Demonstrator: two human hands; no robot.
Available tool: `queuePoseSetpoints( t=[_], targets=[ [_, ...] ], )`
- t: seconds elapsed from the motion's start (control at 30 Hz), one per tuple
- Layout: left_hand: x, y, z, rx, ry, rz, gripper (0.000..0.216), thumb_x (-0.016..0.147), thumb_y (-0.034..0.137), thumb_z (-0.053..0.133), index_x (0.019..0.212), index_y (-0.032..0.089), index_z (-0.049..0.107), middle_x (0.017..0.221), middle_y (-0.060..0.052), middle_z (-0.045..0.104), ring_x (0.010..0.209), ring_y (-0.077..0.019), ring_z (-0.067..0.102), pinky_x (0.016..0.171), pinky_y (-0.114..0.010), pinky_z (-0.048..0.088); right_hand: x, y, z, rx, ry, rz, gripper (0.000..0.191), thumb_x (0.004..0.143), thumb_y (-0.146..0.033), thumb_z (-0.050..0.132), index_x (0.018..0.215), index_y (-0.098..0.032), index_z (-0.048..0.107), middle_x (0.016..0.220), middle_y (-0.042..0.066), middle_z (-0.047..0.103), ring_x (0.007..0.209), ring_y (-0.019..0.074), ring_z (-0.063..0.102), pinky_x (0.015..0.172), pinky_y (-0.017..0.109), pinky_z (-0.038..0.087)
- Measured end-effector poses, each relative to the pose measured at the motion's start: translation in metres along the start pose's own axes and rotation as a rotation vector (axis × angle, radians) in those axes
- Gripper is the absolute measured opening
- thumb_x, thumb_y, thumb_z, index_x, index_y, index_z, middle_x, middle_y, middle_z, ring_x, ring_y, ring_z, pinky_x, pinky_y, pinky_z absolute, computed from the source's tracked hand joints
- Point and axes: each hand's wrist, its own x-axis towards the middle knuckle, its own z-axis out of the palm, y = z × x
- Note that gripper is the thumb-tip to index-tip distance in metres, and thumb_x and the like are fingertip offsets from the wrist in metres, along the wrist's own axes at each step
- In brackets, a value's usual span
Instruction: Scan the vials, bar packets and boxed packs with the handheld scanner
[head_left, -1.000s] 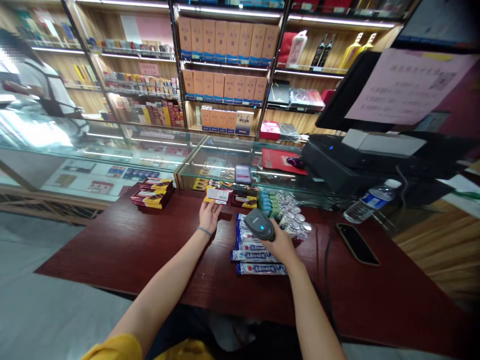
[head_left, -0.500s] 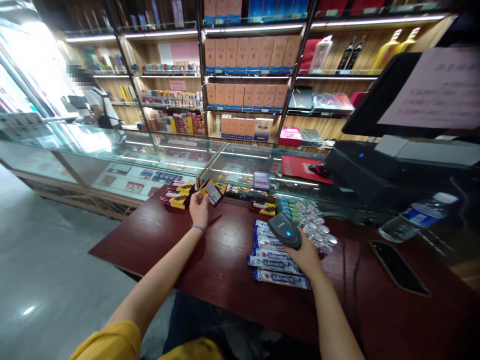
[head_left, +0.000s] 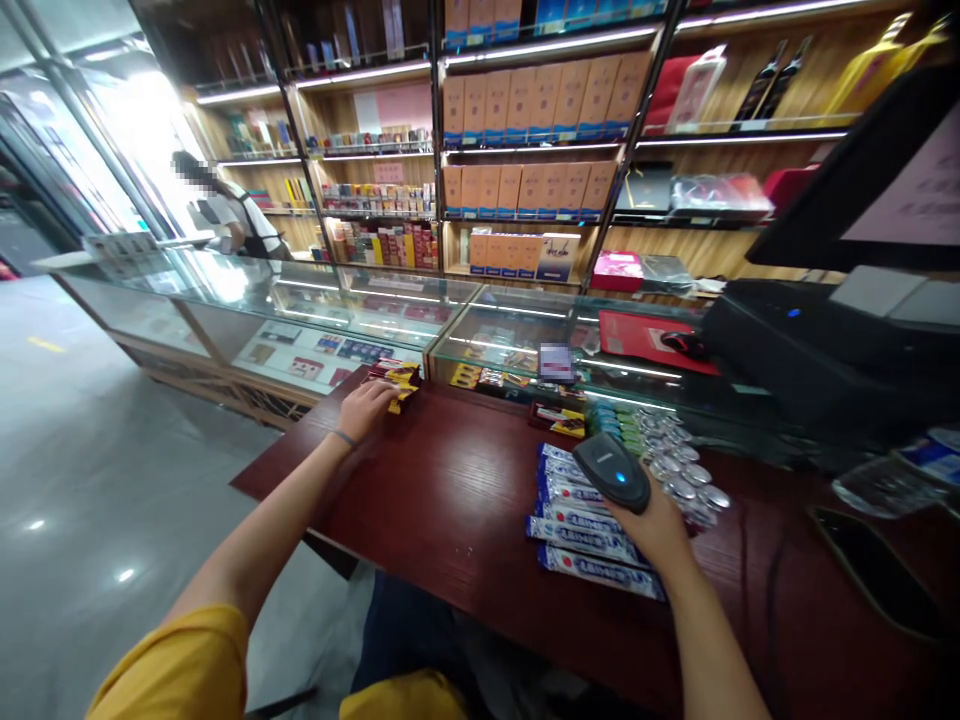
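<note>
My right hand (head_left: pixel 660 525) grips a dark grey barcode scanner (head_left: pixel 620 471) with a blue light, held just above a row of blue-and-white candy sticks (head_left: pixel 581 525) on the dark red table (head_left: pixel 450 500). My left hand (head_left: pixel 365 408) reaches far left and rests, fingers bent, on a stack of red and yellow chocolate bars (head_left: pixel 396 378) at the table's back left corner. Whether it still grips a bar is hidden by the hand. A few more red and yellow bars (head_left: pixel 559 417) lie at the back middle.
Silver foil-topped cups (head_left: pixel 679 465) and green packs (head_left: pixel 613 420) sit right of the scanner. A phone (head_left: pixel 877 575) and a water bottle (head_left: pixel 900 470) lie far right. Behind stand a glass counter (head_left: pixel 420 320), a black till (head_left: pixel 817 340) and stocked shelves. A person (head_left: pixel 232 215) stands far left.
My left hand picked a chocolate bar from the middle of the table, carried it left and came down on the stack at the back left corner. The scanner hand stayed over the candy.
</note>
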Motion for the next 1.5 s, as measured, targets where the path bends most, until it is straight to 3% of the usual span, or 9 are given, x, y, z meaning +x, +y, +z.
queuePoseSetpoints(
  t=[0.1, 0.43, 0.77, 0.93, 1.1, 1.5],
  targets=[
    [-0.008, -0.009, 0.003, 0.025, -0.057, 0.045, 0.029, 0.101, 0.025, 0.051, 0.117, 0.029, 0.075, 0.112, -0.008, 0.074, 0.113, -0.0242, 0.065, 0.097, -0.036, 0.053, -0.002, -0.002, 0.001, 0.003, 0.005, 0.015, 0.056, 0.075, -0.046, 0.073, 0.125, -0.023, 0.065, 0.095, 0.006, 0.080, 0.090, 0.0276, 0.077, 0.080, 0.034, 0.058],
    [-0.009, -0.026, 0.015, -0.080, -0.124, -0.044, 0.035, 0.096, 0.025, 0.050, 0.122, 0.029, 0.074, 0.117, -0.011, 0.072, 0.112, -0.0261, 0.065, 0.101, -0.039, 0.053, 0.004, 0.012, -0.001, -0.045, -0.043, 0.023, 0.058, 0.071, -0.046, 0.075, 0.123, -0.024, 0.065, 0.092, 0.006, 0.080, 0.087, 0.0300, 0.077, 0.074, 0.036, 0.058],
    [-0.010, -0.020, 0.020, -0.074, -0.077, -0.071, 0.031, 0.098, 0.035, 0.050, 0.118, 0.026, 0.073, 0.116, -0.012, 0.071, 0.111, -0.0275, 0.064, 0.103, -0.043, 0.050, -0.001, -0.001, -0.001, -0.020, -0.009, 0.034, 0.053, 0.073, -0.043, 0.073, 0.122, -0.024, 0.064, 0.091, 0.007, 0.079, 0.098, 0.0318, 0.075, 0.086, 0.040, 0.058],
    [-0.006, -0.006, 0.024, -0.038, 0.012, -0.148, 0.032, 0.096, 0.037, 0.053, 0.119, 0.024, 0.070, 0.123, -0.013, 0.068, 0.119, -0.0304, 0.061, 0.109, -0.048, 0.046, 0.000, 0.001, -0.004, 0.011, 0.039, 0.032, 0.055, 0.073, -0.041, 0.074, 0.123, -0.022, 0.064, 0.095, 0.008, 0.079, 0.102, 0.0315, 0.075, 0.090, 0.041, 0.059],
    [0.012, 0.037, 0.042, -0.120, 0.069, -0.185, 0.036, 0.094, 0.033, 0.054, 0.126, 0.021, 0.065, 0.133, -0.016, 0.062, 0.127, -0.0336, 0.055, 0.112, -0.053, 0.044, 0.002, 0.001, -0.008, 0.048, 0.071, 0.035, 0.061, 0.072, -0.040, 0.074, 0.128, -0.019, 0.063, 0.106, 0.012, 0.079, 0.109, 0.0338, 0.073, 0.095, 0.046, 0.058],
    [0.071, 0.209, 0.113, -0.556, -0.124, 0.155, 0.040, 0.093, 0.016, 0.053, 0.130, 0.023, 0.067, 0.136, -0.014, 0.061, 0.131, -0.0284, 0.055, 0.116, -0.049, 0.045, 0.004, -0.001, -0.018, 0.102, 0.144, 0.066, 0.064, 0.071, -0.036, 0.075, 0.131, -0.020, 0.062, 0.106, 0.010, 0.080, 0.108, 0.0320, 0.074, 0.094, 0.044, 0.059]
  ],
)
